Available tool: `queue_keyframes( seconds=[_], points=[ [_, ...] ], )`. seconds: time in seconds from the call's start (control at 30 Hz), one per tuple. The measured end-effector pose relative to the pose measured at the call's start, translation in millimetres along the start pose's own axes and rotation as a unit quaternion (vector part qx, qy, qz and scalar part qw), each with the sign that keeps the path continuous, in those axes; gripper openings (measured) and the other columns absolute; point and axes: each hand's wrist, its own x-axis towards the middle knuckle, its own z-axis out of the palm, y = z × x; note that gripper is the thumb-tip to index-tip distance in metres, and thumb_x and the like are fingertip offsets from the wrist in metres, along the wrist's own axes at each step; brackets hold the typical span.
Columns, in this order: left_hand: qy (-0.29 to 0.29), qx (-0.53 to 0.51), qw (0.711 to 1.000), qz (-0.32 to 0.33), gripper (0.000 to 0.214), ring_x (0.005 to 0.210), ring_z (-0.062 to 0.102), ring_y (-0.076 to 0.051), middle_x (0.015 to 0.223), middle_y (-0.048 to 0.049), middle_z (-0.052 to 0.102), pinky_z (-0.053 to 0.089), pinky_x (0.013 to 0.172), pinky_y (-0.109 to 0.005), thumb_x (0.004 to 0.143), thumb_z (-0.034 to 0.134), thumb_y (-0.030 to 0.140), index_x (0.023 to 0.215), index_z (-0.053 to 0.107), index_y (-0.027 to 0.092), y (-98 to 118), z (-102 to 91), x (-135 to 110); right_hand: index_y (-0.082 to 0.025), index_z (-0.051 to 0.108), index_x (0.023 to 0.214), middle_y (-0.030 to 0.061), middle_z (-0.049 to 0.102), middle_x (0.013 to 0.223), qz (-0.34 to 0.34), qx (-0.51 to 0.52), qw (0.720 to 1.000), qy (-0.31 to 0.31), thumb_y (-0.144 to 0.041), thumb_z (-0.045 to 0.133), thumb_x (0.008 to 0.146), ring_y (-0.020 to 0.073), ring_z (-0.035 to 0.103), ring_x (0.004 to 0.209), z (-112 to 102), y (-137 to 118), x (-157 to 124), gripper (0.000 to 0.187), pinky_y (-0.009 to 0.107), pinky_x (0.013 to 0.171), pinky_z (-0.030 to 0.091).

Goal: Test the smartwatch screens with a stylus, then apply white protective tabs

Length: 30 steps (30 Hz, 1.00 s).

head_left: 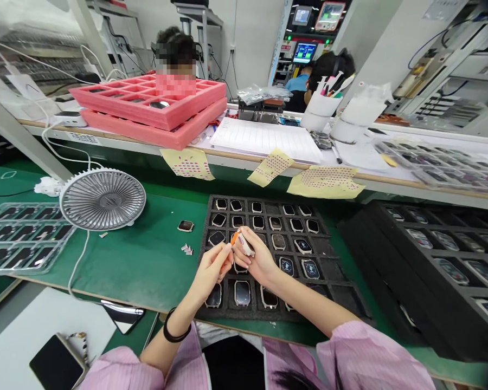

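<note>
Both my hands meet above a black foam tray holding several smartwatch bodies in its pockets. My left hand is closed on a small orange tool. My right hand pinches a small white watch body between its fingers, right next to the tool's tip. One loose watch body lies on the green mat to the left of the tray, with tiny scraps near it.
A small white fan stands at the left beside clear plastic trays. More black trays sit at the right. Pink foam trays, papers and cups fill the raised shelf; other people work behind it. A phone lies near left.
</note>
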Motion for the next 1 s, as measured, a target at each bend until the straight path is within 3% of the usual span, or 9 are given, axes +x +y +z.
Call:
queue_keyframes(
  seconds=[0.23,0.33,0.5,0.6,0.7,0.77,0.83,0.93,1.0],
  points=[
    [-0.022,0.015,1.0,0.01,0.051,0.036,0.017,-0.003,0.042,0.011,0.029,0.014,0.034,-0.016,0.082,0.053,0.067,0.069,0.048,0.018,-2.5,-3.1,-3.3,-0.021,0.051,0.077,-0.0107,0.048,0.051,-0.004,-0.006,1.0,-0.01,-0.037,0.07,0.08,0.0022,0.026,0.03,-0.7,-5.0,2.5,0.025,0.016,0.03,0.024],
    [0.022,0.0,1.0,0.018,0.051,0.037,0.016,-0.003,0.046,0.0113,0.03,0.015,0.035,-0.016,0.081,0.054,0.068,0.07,0.046,0.019,2.7,0.3,-2.3,-0.022,0.051,0.076,-0.0105,0.047,0.05,-0.023,-0.06,0.998,-0.006,-0.04,0.07,0.081,0.0034,0.031,0.031,-2.8,-1.5,2.8,0.027,0.016,0.03,0.028],
    [0.092,0.097,0.983,0.125,0.04,0.052,0.046,-0.008,0.06,0.0038,0.049,0.041,0.053,-0.02,0.089,0.052,0.052,0.07,0.047,0.018,2.6,14.3,0.1,-0.023,0.053,0.082,-0.009,0.049,0.055,-0.077,-0.184,0.979,0.034,-0.048,0.067,0.083,0.0058,0.042,0.036,-0.7,12.1,-0.5,0.029,0.016,0.033,0.033],
    [0.161,0.155,0.957,0.183,0.036,0.053,0.043,-0.008,0.06,0.0043,0.046,0.037,0.053,-0.02,0.093,0.047,0.045,0.069,0.044,0.019,-6.1,15.4,1.4,-0.024,0.052,0.086,-0.0073,0.05,0.061,-0.113,-0.246,0.962,0.039,-0.049,0.063,0.085,0.0072,0.047,0.043,3.5,19.2,-1.3,0.028,0.018,0.037,0.038],
    [0.244,0.158,0.935,0.205,0.036,0.048,0.032,-0.008,0.058,0.0069,0.035,0.029,0.047,-0.021,0.093,0.045,0.046,0.068,0.038,0.021,-8.5,-3.9,1.3,-0.025,0.049,0.089,-0.0074,0.048,0.062,-0.143,-0.31,0.939,0.053,-0.051,0.057,0.089,0.0084,0.046,0.043,-9.6,12.7,9.4,0.028,0.02,0.038,0.038],
    [0.303,0.141,0.922,0.195,0.036,0.046,0.028,-0.008,0.058,0.0077,0.031,0.025,0.045,-0.021,0.093,0.042,0.048,0.069,0.036,0.022,-4.5,-28.2,-0.8,-0.026,0.045,0.093,-0.0074,0.049,0.063,-0.168,-0.387,0.9,0.108,-0.054,0.048,0.091,0.01,0.047,0.043,-35.5,-5.1,26.0,0.029,0.022,0.04,0.038],
    [0.316,0.178,0.917,0.166,0.036,0.046,0.028,-0.009,0.057,0.0077,0.031,0.025,0.046,-0.022,0.092,0.042,0.049,0.068,0.036,0.022,0.1,-55.4,-4.6,-0.026,0.044,0.101,-0.0039,0.056,0.073,-0.199,-0.534,0.798,0.197,-0.059,0.044,0.09,0.0129,0.053,0.051,-72.2,-32.3,48.1,0.035,0.024,0.045,0.042],
    [0.286,0.319,0.898,0.096,0.038,0.05,0.031,-0.01,0.055,0.0064,0.033,0.025,0.051,-0.023,0.088,0.045,0.05,0.064,0.037,0.021,-0.4,-86.1,-11.5,-0.023,0.048,0.088,0.0016,0.059,0.074,-0.194,-0.598,0.739,0.24,-0.06,0.055,0.081,0.0181,0.057,0.063,-128.0,-73.6,81.8,0.039,0.03,0.057,0.044],
    [0.277,0.381,0.88,0.059,0.038,0.05,0.032,-0.011,0.053,0.006,0.033,0.025,0.053,-0.023,0.087,0.044,0.051,0.063,0.036,0.022,-6.3,-95.2,-14.8,-0.022,0.051,0.081,0.0049,0.061,0.074,-0.188,-0.638,0.702,0.256,-0.059,0.057,0.08,0.0211,0.057,0.068,-154.1,-89.9,99.1,0.038,0.033,0.064,0.044]
  ],
)
